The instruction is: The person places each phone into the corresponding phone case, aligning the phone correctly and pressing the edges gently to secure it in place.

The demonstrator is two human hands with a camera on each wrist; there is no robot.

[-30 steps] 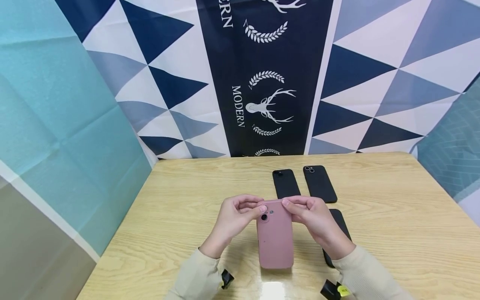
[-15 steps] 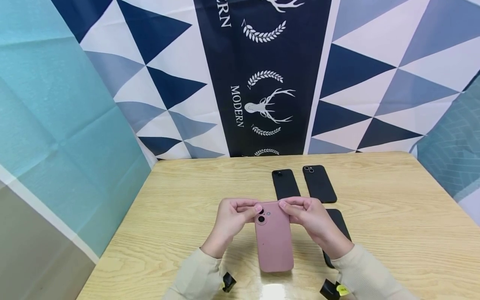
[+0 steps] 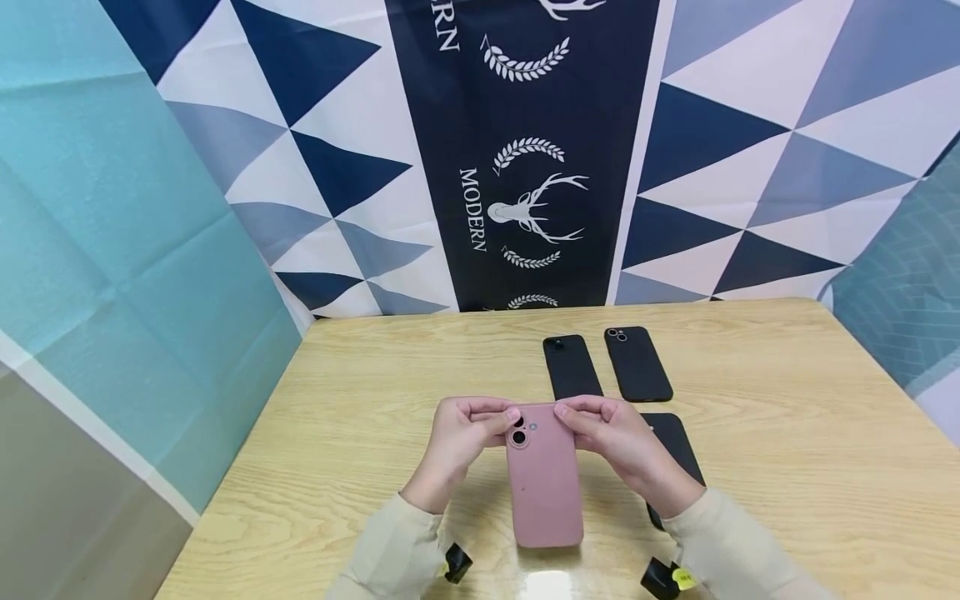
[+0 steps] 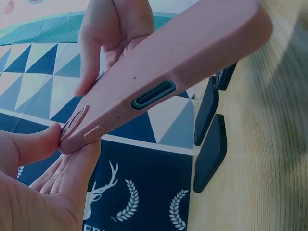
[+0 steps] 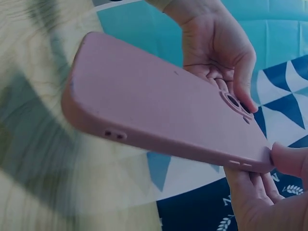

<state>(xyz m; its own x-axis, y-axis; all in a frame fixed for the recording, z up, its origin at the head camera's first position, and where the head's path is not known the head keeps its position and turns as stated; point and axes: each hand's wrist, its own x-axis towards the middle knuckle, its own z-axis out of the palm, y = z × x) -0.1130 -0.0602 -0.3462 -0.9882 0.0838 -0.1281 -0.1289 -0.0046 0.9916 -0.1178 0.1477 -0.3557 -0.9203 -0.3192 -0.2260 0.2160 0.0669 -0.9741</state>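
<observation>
A phone in a pink case (image 3: 547,487) is held by both hands at its top end, with its back facing up. My left hand (image 3: 456,440) pinches the corner beside the camera, the thumb (image 4: 41,144) at the lens ring and the fingers underneath. My right hand (image 3: 624,442) grips the opposite top corner, its thumb (image 5: 288,159) lying on the back edge. In the left wrist view a slot in the case's side shows a teal edge. The lower end of the phone stands free of both hands. Its screen side is hidden.
Two black phones (image 3: 573,368) (image 3: 639,365) lie on the wooden table (image 3: 360,383) beyond the hands. A third dark phone (image 3: 677,446) lies partly behind the right wrist. Patterned cloth (image 3: 540,100) hangs along the far edge. Dark straps (image 3: 457,563) show at both sleeves.
The pink-cased phone has shifted slightly left, and its lower end has come a little toward me. My left thumb has slid up, uncovering more of the camera. Both hands keep their hold.
</observation>
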